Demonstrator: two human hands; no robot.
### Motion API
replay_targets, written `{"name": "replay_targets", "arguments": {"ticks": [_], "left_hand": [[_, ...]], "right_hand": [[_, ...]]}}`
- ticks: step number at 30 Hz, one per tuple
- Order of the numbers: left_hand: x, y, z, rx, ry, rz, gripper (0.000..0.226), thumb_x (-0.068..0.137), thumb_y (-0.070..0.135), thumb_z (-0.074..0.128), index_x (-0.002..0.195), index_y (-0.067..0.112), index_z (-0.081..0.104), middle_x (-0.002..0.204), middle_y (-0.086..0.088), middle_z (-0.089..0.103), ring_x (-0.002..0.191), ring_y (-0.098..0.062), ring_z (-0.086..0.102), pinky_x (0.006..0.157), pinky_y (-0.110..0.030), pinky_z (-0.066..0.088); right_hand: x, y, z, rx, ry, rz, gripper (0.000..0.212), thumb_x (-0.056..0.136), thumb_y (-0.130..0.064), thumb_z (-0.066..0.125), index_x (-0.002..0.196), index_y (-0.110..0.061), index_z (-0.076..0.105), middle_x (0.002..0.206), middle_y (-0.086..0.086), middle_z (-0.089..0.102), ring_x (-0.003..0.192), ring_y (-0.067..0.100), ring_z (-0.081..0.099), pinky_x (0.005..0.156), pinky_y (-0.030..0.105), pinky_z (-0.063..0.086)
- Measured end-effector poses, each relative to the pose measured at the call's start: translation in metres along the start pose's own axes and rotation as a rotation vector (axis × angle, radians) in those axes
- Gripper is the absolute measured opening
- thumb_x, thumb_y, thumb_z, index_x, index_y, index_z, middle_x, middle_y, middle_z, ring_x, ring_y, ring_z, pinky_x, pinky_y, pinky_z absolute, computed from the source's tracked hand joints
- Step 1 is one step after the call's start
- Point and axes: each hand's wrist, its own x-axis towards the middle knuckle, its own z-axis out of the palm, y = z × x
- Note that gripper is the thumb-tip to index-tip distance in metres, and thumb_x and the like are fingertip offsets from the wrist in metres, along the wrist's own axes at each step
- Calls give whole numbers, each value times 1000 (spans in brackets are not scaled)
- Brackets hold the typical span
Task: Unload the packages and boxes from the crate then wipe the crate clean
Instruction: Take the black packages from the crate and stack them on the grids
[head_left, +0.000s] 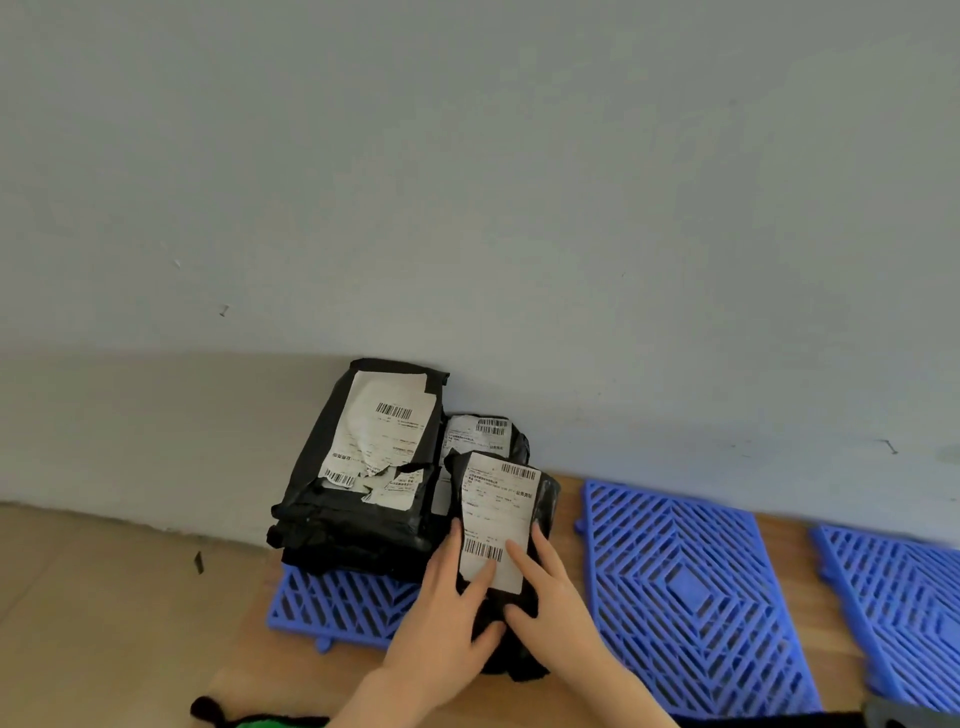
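Note:
A black package with a white shipping label (496, 519) stands tilted on a blue grid mat (332, 608), held from both sides. My left hand (447, 608) grips its lower left and my right hand (550, 603) its lower right. Behind it a smaller black package (480, 434) leans against the grey wall. To the left lies a stack of larger black packages (358, 467) with a torn label on top. No crate is in view.
A second blue grid mat (691, 587) lies to the right on a wooden strip, and a third (893, 597) sits at the far right. The wall (467, 208) runs close behind. Tan floor (104, 597) spreads to the left. A black and green object (244, 717) pokes in at the bottom edge.

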Motion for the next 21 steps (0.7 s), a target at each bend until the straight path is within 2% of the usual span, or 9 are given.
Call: {"name": "replay_targets", "arguments": {"ticks": [5,7,9,11,13,15,18,19,21], "left_hand": [[25,-4,-5,68,-12,-29,70,97,52,45,155,38,9,155,3,-35,149,-20,-15,117,-30,24],[36,-2,-8,134,-19,-50,67,98,49,44,155,36,11,155,-1,-36,150,-22,-13,107,-28,42],[45,1,-8,207,-23,-76,65,99,49,41,154,37,9,153,-4,-41,150,-24,-16,91,-25,53],[50,3,-8,296,-14,-100,63,100,51,35,154,38,6,148,-7,-47,148,-26,-21,83,-24,55],[53,5,-9,367,14,-110,61,101,52,31,154,37,6,147,-10,-49,146,-27,-27,87,-27,55],[53,7,-10,394,24,-121,59,102,50,30,155,35,7,148,-11,-47,144,-26,-32,94,-30,53],[48,13,-12,389,58,-110,60,104,45,27,156,32,1,150,-8,-45,141,-23,-38,89,-26,53],[43,16,-14,383,75,-105,61,103,43,33,157,31,6,155,-9,-37,144,-24,-32,88,-27,53],[28,20,-21,333,129,-70,65,91,36,62,150,23,38,164,-13,6,151,-29,5,87,-34,56]], "right_hand": [[25,2,-1,-20,-13,-2,71,91,-12,56,150,-32,22,151,-26,-12,122,-15,21,81,-7,33],[38,0,-4,-19,-12,-5,69,93,-12,54,150,-31,22,152,-24,-12,117,-15,26,82,-4,35],[49,-1,-6,-13,-16,-11,67,94,-11,52,150,-30,23,152,-23,-12,118,-14,26,85,-3,35],[58,0,-7,-7,-18,-14,65,94,-12,51,150,-30,23,151,-24,-14,118,-14,24,83,-5,33],[64,1,-7,0,-12,-18,64,95,-14,51,150,-30,23,149,-25,-14,126,-11,23,83,-7,31],[68,3,-7,7,-4,-29,63,96,-15,51,150,-29,24,150,-24,-13,136,-2,23,90,-1,33],[63,4,-9,3,35,-65,61,96,-21,53,150,-32,24,152,-24,-11,137,-2,22,95,3,33],[58,4,-8,3,63,-74,61,97,-25,54,149,-35,24,152,-25,-9,135,-6,21,93,2,33],[42,6,-6,15,151,-81,61,96,-30,54,148,-38,24,153,-27,-3,128,-20,17,87,-4,32]]}}
